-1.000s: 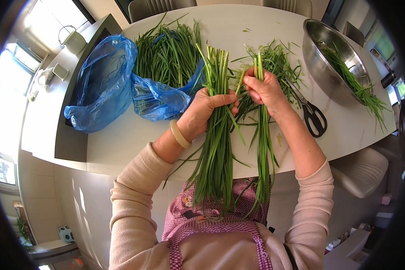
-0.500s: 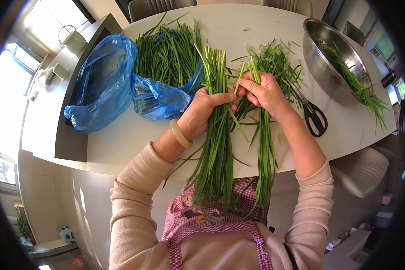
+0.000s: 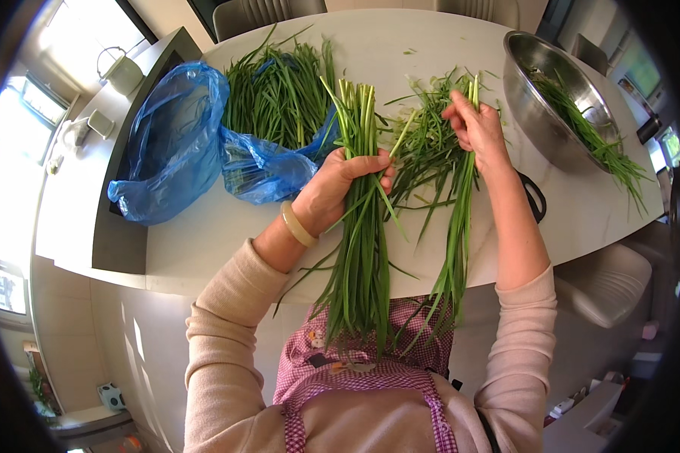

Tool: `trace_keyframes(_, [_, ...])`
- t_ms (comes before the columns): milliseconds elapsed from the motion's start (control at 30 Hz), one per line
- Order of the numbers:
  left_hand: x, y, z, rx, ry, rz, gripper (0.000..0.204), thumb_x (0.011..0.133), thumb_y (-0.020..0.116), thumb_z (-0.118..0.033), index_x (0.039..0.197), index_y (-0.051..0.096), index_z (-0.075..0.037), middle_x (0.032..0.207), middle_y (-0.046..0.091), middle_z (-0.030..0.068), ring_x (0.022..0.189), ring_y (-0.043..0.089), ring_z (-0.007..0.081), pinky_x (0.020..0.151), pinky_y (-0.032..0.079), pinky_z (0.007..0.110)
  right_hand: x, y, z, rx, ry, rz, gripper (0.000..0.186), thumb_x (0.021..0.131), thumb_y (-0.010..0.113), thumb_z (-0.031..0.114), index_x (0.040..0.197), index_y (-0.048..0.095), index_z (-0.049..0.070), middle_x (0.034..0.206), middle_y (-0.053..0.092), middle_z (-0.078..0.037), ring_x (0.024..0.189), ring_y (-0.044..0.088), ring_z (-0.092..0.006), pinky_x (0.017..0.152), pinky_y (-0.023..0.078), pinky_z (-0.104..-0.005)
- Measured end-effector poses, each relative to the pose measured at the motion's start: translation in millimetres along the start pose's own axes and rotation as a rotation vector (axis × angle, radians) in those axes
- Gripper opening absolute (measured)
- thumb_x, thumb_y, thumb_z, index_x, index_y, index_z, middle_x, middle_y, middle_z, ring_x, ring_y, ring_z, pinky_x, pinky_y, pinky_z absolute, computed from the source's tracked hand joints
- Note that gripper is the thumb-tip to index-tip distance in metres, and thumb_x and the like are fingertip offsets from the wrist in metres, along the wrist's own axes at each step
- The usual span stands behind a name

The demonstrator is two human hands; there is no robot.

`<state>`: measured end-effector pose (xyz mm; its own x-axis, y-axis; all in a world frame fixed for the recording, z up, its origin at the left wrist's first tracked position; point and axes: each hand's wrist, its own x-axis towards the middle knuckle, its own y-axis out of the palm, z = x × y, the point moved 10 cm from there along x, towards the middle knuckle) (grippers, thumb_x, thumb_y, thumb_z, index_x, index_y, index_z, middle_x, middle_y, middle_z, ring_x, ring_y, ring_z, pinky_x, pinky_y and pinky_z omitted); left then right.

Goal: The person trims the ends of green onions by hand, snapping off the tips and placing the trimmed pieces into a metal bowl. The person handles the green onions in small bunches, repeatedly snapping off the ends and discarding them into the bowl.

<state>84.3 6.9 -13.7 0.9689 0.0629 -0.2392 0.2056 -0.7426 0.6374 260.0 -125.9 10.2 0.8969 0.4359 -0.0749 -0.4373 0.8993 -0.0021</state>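
Observation:
A thick bunch of garlic chives (image 3: 366,249) is clasped in my left hand (image 3: 338,185), pale stem ends up and leaves hanging over the table's near edge. One loose stem slants out by my left thumb. My right hand (image 3: 480,136) is closed on a thinner bunch of chives (image 3: 458,234), its stem ends rising beside the fingers. Between and behind the hands lies a loose pile of trimmed chive leaves and scraps (image 3: 431,124). Partly hidden behind my right wrist are scissors, with a black handle (image 3: 534,198) showing.
A blue plastic bag (image 3: 175,143) lies at left, beside a large heap of chives (image 3: 276,98) resting on more blue plastic. At the far right a steel bowl (image 3: 529,124) holds chives hanging over its rim. Chairs stand around the white table (image 3: 196,253).
My right hand has moved right and up, away from my left hand, carrying the thinner bunch and now covering much of the scissors. My left hand stays nearly in place.

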Motion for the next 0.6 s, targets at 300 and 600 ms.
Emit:
trace_keyframes(300, [0.7,-1.6,1.4,0.009,-0.007,-0.024,0.013,0.085,0.067,-0.008,0.095,0.061,-0.002,0.081,0.062,0.0064,0.065,0.060,0.0139,0.062,0.053,0.029,-45.9,86.6,-8.8,0.152,0.108,0.550,0.022,0.094,0.059,0.025,0.101,0.065,0.005,0.056,0.042,0.010,0.039,0.032,0.0009,0.034,0.021,-0.0179])
trace_keyframes(600, [1.4,-3.1,-2.6,0.020,0.038,-0.027,0.012,0.086,0.067,-0.010,0.093,0.061,-0.002,0.082,0.063,0.0065,0.066,0.062,0.0144,0.062,0.054,0.029,-46.7,83.7,-4.1,0.196,0.102,0.484,0.024,0.090,0.064,0.032,0.086,0.060,0.009,0.057,0.040,0.009,0.040,0.031,-0.0003,0.033,0.021,-0.0187])
